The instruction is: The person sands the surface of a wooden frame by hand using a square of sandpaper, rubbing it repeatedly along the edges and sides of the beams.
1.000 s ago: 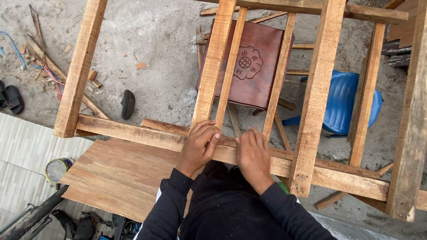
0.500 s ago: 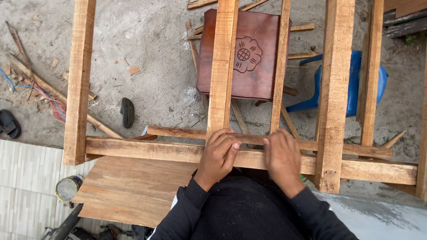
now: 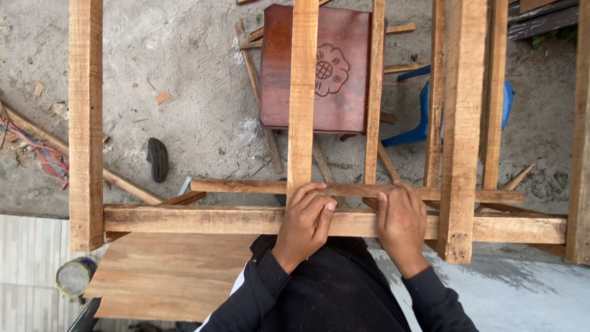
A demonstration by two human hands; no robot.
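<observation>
Wooden frame parts fill the view: a long horizontal rail point(image 3: 203, 219) runs from 9 o'clock to 3 o'clock across the lower middle, and both hands rest on it. Left hand point(image 3: 305, 221) lies at about 6 o'clock, fingers curled over the rail's top edge just below the centre upright point(image 3: 303, 92), its grip clenched on the rail. Right hand point(image 3: 401, 222) sits just beside it toward 5 o'clock, fingertips hooked over the same rail and touching the thinner slat point(image 3: 246, 186) that runs above it; it too is closed on the rail. No tool shows in either hand.

As for progress, the frame already looks largely put together: several uprights, including the left post point(image 3: 85, 123) at 9 o'clock and a thick post point(image 3: 461, 135) at 3 o'clock, cross the rail, and small fastener heads show near that post's lower end. Whether the centre upright is fixed to the rail I cannot tell, since the hands cover the joint.

Below the frame, on the sandy ground at 12 o'clock, lies a reddish carved panel point(image 3: 344, 67), with a blue plastic chair point(image 3: 418, 126) toward 2 o'clock and a flat plywood board point(image 3: 166, 270) at 7 o'clock
</observation>
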